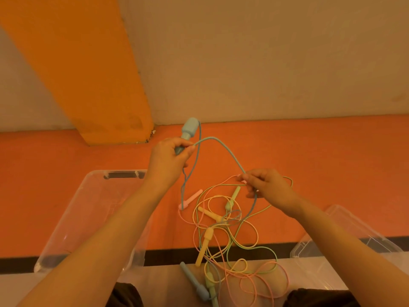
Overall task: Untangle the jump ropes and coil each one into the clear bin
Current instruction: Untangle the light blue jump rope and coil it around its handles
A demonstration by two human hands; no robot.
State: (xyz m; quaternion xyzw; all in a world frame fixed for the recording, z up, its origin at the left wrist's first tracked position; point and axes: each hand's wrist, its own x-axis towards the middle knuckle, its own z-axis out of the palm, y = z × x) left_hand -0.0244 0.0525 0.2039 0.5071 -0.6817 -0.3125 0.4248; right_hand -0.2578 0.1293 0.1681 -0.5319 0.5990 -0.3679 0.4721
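My left hand [169, 159] grips a blue jump-rope handle [188, 131], held up above the orange floor. Its blue cord [223, 149] arcs over to my right hand [266, 187], which pinches it above the tangle. Below lies a knot of yellow, green and pink ropes [232, 231]. A yellow handle [204, 247], a green handle [232, 198] and a pink handle [193, 197] lie in it. The second blue handle [194, 281] lies near my knees. The clear bin [73, 209] stands to the left, under my left forearm.
A clear lid or second clear container [349, 238] sits at the right. An orange pillar [93, 85] and a beige wall rise beyond the floor. A dark strip [168, 254] crosses the floor near me.
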